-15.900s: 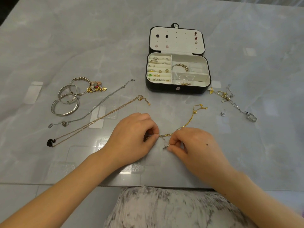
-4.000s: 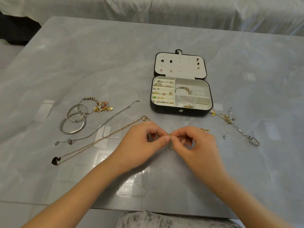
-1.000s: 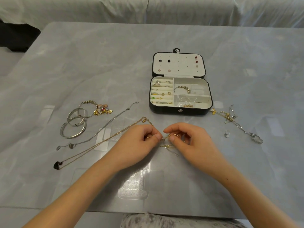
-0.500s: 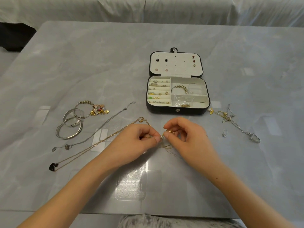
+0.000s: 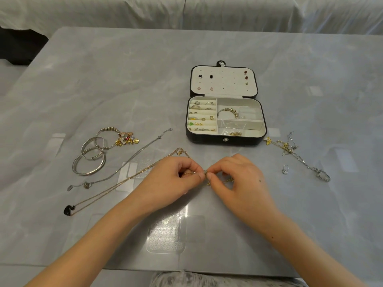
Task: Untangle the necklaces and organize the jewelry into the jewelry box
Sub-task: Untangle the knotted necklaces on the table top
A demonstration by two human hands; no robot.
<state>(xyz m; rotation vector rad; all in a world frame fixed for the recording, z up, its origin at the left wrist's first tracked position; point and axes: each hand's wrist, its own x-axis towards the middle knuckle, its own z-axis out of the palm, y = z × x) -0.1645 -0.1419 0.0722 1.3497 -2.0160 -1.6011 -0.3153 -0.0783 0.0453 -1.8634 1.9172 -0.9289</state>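
Gathered up since 16 s earlier, no longer stretched across the table (image 5: 124, 79) toward the jewelry box (image 5: 226, 140): tangled gold chain (image 5: 229, 180), bunched between the 2 hands. Pinched its small knot between thumb and forefinger of the left hand (image 5: 174, 181); pinched the same knot from the other side with thumb and forefinger of the right hand (image 5: 240, 181), the 2 sets of fingertips almost touching; kept the remaining right fingers curled over loose gold links; could not tell the amount of chain hidden under the palms. Held both hands low over the table, just in front of the box and apart from it.

Left the box open, lid (image 5: 223, 83) laid flat on the far side, several stud earrings (image 5: 211, 76) pushed into its white panel; kept rings and small earrings (image 5: 202, 117) in the narrow slots on the box's left; kept a beaded bracelet (image 5: 230, 111) in the far right compartment and small gold pieces (image 5: 234, 133) in the near right one.

Left of the hands, on the table: 2 silver bangles (image 5: 89, 162) overlapping; a beaded charm bracelet (image 5: 119, 135) touching them; a silver necklace (image 5: 132, 157) laid out in a diagonal line; just beside it a rose-gold necklace (image 5: 116, 186) with a black pendant (image 5: 68, 210) at its near end, its clasp end close behind the left hand. Right of the box: a second tangle of gold and silver chains (image 5: 290, 148); near it, not touching, a small silver piece (image 5: 285, 169) too tiny to identify.
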